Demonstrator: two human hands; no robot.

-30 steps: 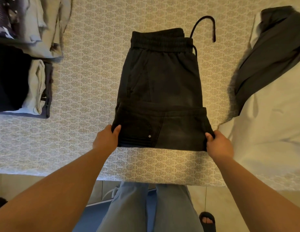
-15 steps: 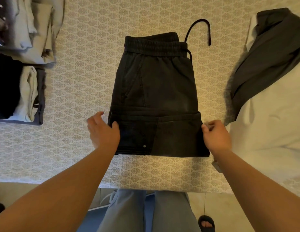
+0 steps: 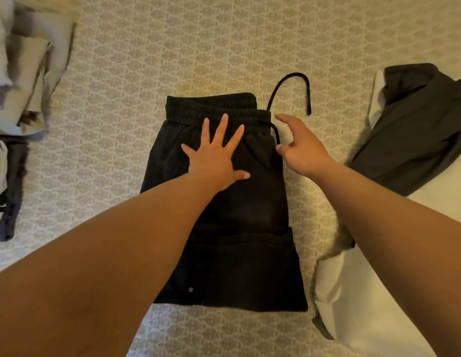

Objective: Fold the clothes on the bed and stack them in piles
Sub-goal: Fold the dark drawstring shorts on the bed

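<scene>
The drawstring [image 3: 288, 83] loops toward one o'clock from the right hand [image 3: 299, 148], its fingers apart; the left hand [image 3: 216, 161] presses flat, spread, on the shorts [image 3: 250, 228].

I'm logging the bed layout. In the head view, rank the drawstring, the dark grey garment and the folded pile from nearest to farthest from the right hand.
From the right hand:
1. Drawstring: just beyond the fingers, its near run by the thumb.
2. Dark grey garment: to the right, on white fabric.
3. Folded pile: far left, across the black shorts.
</scene>
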